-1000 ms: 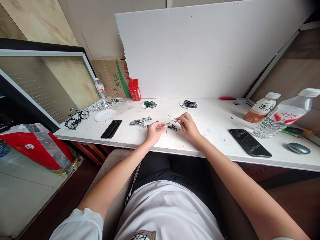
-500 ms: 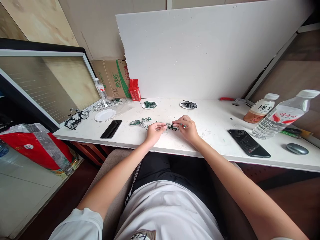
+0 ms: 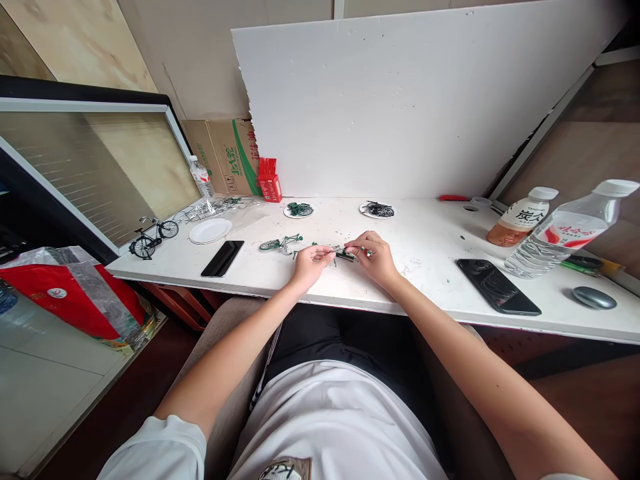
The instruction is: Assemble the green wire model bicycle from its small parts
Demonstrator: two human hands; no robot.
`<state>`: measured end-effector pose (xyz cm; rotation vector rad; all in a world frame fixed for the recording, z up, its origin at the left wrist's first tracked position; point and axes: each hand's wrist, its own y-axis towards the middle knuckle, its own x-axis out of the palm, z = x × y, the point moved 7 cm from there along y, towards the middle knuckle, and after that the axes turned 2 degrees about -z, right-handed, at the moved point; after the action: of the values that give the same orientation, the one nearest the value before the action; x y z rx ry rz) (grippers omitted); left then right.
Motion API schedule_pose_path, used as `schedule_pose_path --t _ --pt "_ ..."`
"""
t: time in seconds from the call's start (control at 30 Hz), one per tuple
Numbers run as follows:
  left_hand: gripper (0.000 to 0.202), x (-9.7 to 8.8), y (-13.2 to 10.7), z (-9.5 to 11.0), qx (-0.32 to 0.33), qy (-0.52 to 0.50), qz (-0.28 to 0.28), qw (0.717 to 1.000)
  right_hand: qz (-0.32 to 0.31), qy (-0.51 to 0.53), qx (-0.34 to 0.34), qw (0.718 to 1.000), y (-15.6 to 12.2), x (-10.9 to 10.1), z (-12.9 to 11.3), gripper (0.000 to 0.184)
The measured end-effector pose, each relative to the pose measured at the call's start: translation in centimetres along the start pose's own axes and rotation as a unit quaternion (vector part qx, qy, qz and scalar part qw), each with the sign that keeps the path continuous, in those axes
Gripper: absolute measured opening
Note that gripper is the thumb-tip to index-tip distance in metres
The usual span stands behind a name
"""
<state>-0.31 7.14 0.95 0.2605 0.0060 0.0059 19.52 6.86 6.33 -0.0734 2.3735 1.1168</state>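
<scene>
Above the front of the desk, my left hand (image 3: 311, 264) pinches a thin small part between thumb and fingertips. Facing it, my right hand (image 3: 375, 259) is closed in a pinch on a small dark green model part (image 3: 369, 253), partly covered by the fingers. The fingertips of both hands almost meet, so how the two parts touch is too small to tell. Below and between them lie dark thin pieces (image 3: 346, 257). To the left of my left hand rests a partly built green model bicycle (image 3: 280, 243).
A finished black model bicycle (image 3: 153, 235) stands at the left. Plates hold green parts (image 3: 300, 210) and black parts (image 3: 379, 210); a white plate (image 3: 211, 231) lies near one phone (image 3: 223, 259). Another phone (image 3: 499, 287), bottles (image 3: 570, 230) and a mouse (image 3: 594, 297) are on the right.
My left fingertips have shifted very slightly right, toward my right hand. The right fingers have turned the green part a little; all else stays the same.
</scene>
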Motion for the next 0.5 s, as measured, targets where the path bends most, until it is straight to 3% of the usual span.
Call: schedule_pose_path --t 0.5 --pt "0.027 -0.01 0.01 -0.08 -0.001 0.000 -0.006 1.000 0.006 -0.002 0.006 1.000 0.08 -0.10 0.20 0.035"
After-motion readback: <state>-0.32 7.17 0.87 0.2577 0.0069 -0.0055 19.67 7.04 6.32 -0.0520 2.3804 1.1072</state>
